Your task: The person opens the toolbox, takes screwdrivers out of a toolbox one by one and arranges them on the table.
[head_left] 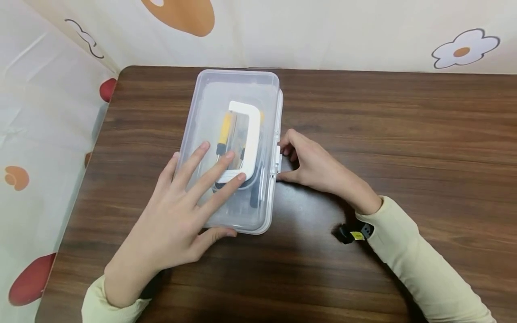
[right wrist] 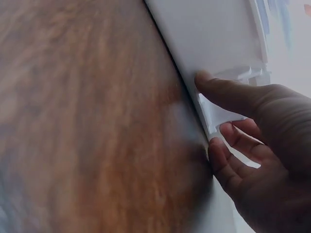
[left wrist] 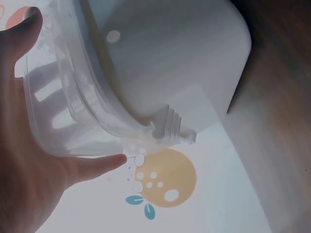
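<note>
No readable writing anywhere. Dark wood table [head_left: 363, 134], flower-print sheet [head_left: 363, 31] behind. Clear plastic box [head_left: 236, 85] w/ white handle sits mid-table, yellow-handled tool [head_left: 224, 128] inside. My left hand [head_left: 177, 220] lies flat on lid, fingers spread; right hand [head_left: 315, 168] pinches side latch [head_left: 278, 158].

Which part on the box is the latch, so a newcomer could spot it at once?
On the brown wooden table lies a clear plastic box with a white handle on its lid. Follow its long right side to the middle: the latch is the small white tab there, the only piece jutting from that edge, with the right hand at it.
</note>
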A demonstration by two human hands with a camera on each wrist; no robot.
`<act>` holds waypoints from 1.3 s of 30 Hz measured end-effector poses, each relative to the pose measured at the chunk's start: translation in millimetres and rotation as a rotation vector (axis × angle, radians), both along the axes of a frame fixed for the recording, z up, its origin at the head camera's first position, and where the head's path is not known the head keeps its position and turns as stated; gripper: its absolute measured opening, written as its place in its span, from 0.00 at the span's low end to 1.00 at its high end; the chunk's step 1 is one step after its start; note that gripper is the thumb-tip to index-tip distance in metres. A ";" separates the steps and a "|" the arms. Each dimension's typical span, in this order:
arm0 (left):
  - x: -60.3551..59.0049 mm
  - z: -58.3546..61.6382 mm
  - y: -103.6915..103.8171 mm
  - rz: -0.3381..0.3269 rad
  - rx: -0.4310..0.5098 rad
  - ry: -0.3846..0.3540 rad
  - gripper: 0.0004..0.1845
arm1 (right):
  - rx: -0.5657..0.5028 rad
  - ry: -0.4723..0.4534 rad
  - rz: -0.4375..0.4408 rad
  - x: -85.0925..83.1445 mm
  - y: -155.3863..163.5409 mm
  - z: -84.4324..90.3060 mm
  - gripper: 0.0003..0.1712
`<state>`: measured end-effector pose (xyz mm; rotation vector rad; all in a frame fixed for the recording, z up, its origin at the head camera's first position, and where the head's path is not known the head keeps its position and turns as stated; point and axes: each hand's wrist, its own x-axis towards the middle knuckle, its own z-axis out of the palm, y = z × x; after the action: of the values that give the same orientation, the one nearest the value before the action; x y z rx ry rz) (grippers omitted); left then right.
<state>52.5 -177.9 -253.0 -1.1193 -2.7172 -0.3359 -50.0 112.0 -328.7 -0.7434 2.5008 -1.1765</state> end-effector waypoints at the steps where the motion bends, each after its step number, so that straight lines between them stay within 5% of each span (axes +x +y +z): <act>1: 0.4 0.1 0.5 -0.009 0.004 0.024 0.38 | -0.012 0.001 0.006 -0.6 0.2 -1.6 0.34; 6: 2.2 1.5 5.6 -0.042 0.004 0.089 0.37 | -0.082 -0.007 0.029 -2.9 3.6 -8.9 0.33; 13: 0.6 1.6 14.5 -0.070 -0.117 0.157 0.41 | -0.137 0.007 0.045 -3.7 7.3 -14.4 0.33; 22: -1.9 1.0 15.2 -0.079 -0.052 0.218 0.34 | -0.130 0.011 0.046 -4.9 6.7 -15.0 0.33; 26: -2.8 3.9 9.9 -0.072 0.048 0.230 0.30 | -0.111 -0.003 0.034 -4.4 7.5 -15.9 0.33; 31: -4.4 5.6 -0.5 -0.048 0.309 0.200 0.31 | -0.085 -0.021 0.021 -5.0 9.6 -17.2 0.33; 39: -13.1 -5.7 -9.3 -0.076 0.605 0.176 0.29 | -0.075 -0.018 0.060 -8.2 10.6 -16.1 0.32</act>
<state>39.4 -187.2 -258.7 -1.0080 -2.1872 -0.9426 -58.2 122.6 -344.8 -0.8175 2.4144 -1.2556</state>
